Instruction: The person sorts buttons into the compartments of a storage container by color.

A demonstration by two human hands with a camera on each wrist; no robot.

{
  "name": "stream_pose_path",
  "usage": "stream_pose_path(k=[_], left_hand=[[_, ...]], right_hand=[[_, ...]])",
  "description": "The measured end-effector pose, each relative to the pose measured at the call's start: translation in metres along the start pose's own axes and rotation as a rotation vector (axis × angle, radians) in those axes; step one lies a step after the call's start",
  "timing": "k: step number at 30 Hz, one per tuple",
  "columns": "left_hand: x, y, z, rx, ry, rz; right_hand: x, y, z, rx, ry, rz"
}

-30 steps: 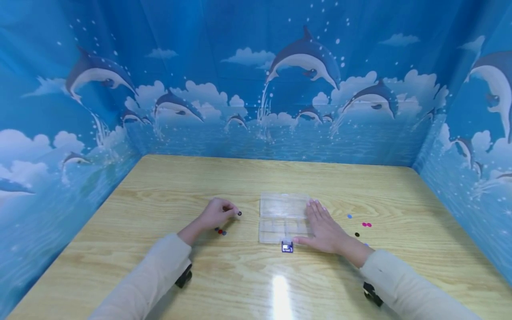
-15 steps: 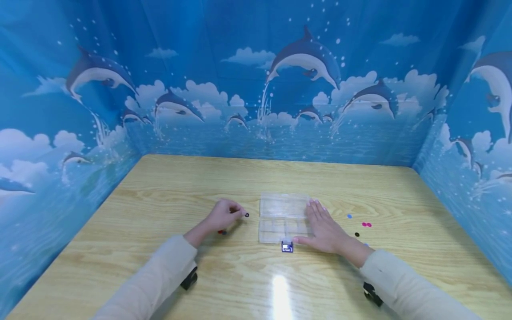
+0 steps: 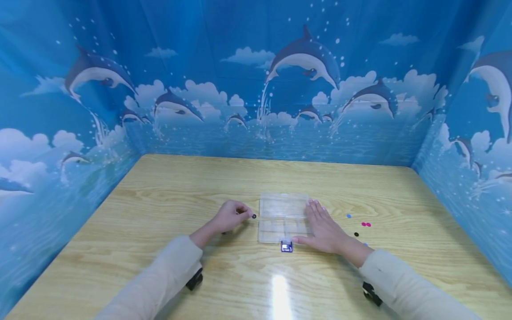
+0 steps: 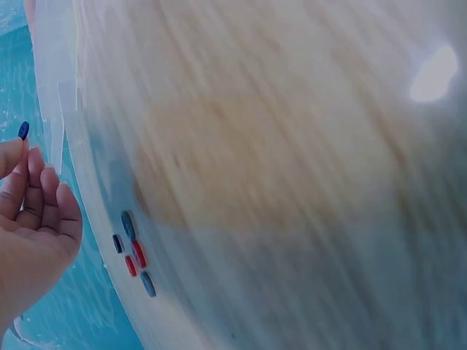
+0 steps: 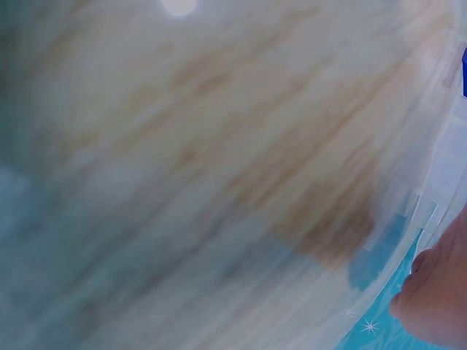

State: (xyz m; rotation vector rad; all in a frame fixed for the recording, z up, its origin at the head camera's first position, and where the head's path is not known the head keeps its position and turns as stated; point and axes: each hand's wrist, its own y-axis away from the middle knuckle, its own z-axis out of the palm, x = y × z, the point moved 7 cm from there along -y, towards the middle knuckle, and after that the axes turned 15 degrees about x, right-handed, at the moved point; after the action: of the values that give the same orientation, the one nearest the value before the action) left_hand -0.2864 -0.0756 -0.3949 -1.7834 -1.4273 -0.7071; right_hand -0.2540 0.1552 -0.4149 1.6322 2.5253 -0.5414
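My left hand (image 3: 232, 216) pinches a small dark button (image 3: 254, 216) between thumb and fingertips, just off the left side of a clear plastic compartment box (image 3: 272, 226). In the left wrist view the same button (image 4: 24, 130) stands up edge-on from the fingertips. The box lies with its clear lid (image 3: 282, 205) folded back and a blue-purple latch (image 3: 286, 246) at its front. My right hand (image 3: 326, 231) rests on the box's right side, fingers straight and thumb near the latch. Several red and dark buttons (image 4: 139, 254) lie on the table by my left hand, mostly hidden in the head view.
Right of the box lie pink buttons (image 3: 366, 224), a black button (image 3: 356, 234) and a blue button (image 3: 349, 216); another blue one (image 3: 366, 244) is by my right wrist. The wooden table (image 3: 200, 178) ends at a dolphin-printed curtain (image 3: 240, 120).
My left hand has moved right with the dark button, up to the box's left edge. Its forearm now covers the buttons beside it. The right hand has stayed in place.
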Motion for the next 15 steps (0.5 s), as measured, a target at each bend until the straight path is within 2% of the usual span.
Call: stream_pose_path(k=[8, 15], left_hand=[[0.001, -0.001, 0.008, -0.027, 0.024, -0.048], [0.004, -0.001, 0.012, -0.027, 0.026, -0.048]], right_hand=[[0.000, 0.000, 0.000, 0.001, -0.004, 0.001], [0.000, 0.001, 0.000, -0.002, -0.002, 0.000]])
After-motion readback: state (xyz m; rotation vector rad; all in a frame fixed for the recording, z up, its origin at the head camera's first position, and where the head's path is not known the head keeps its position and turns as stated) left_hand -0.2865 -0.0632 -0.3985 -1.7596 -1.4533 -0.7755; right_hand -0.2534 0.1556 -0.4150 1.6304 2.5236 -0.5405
